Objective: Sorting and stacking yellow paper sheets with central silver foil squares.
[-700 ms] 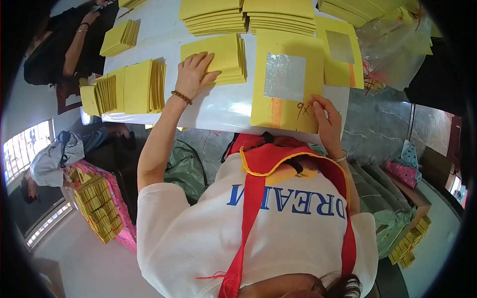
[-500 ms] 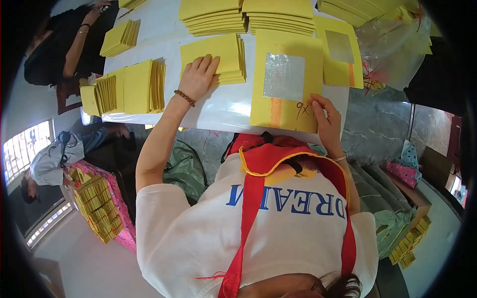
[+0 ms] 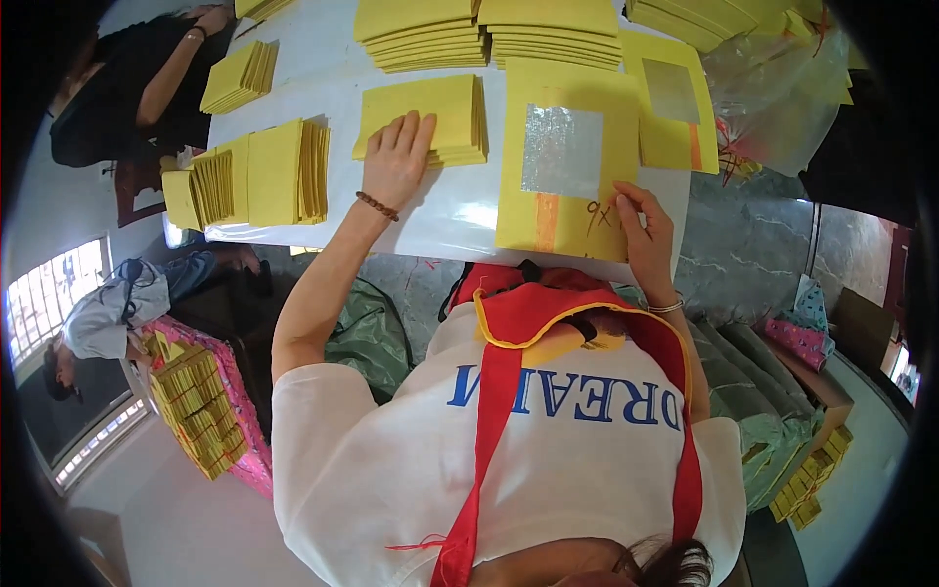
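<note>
Head view: the left hand lies flat, fingers spread, on a small stack of yellow paper sheets on the white counter. The right hand rests fingertips, grip loosely open, on a large yellow sheet with a silver foil square just beside.

On the desk in the upper half of the frame, a small paper stack lies left of centre under the left hand, a large sheet lies to its right under the right hand, and fanned stacks lie further left.
</note>
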The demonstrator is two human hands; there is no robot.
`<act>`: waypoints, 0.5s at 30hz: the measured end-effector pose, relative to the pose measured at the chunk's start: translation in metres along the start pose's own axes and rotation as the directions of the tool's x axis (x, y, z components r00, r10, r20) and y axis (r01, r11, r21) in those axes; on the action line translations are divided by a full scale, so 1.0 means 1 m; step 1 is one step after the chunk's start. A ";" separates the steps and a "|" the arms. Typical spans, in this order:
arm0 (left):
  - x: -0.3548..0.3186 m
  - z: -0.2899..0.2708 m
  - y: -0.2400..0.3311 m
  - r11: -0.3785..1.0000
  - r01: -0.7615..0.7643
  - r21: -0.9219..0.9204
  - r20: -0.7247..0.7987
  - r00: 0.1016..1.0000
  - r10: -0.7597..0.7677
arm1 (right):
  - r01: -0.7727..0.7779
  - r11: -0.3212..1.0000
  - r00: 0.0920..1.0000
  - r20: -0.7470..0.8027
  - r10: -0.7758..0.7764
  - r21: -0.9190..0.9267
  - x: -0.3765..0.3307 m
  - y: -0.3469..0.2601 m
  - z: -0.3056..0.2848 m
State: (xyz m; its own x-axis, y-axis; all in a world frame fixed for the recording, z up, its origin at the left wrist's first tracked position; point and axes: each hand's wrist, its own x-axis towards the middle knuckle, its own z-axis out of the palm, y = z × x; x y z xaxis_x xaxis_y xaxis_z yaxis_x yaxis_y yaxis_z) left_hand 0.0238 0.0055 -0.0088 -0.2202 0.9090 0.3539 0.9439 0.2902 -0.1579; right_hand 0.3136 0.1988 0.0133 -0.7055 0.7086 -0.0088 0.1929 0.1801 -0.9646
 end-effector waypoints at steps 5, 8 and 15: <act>0.001 -0.001 0.006 1.000 0.000 -0.004 0.071 0.998 0.000 | -0.002 1.000 1.000 0.008 0.002 0.001 0.000 0.001 0.000; 0.010 -0.014 0.004 0.993 0.051 -0.108 0.162 0.986 -0.033 | 0.021 0.999 1.000 -0.002 -0.021 -0.040 0.000 0.003 0.000; 0.023 0.004 -0.018 0.986 0.104 -0.133 0.277 0.959 -0.063 | 0.019 0.998 1.000 -0.010 -0.019 -0.057 -0.001 0.002 0.001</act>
State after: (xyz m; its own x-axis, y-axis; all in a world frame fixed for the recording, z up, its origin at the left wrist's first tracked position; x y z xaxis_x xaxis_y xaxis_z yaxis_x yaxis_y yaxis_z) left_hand 0.0007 0.0227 -0.0015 -0.3392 0.9360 0.0939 0.9403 0.3404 0.0042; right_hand 0.3141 0.1978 0.0109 -0.7023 0.7118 0.0125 0.2184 0.2321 -0.9478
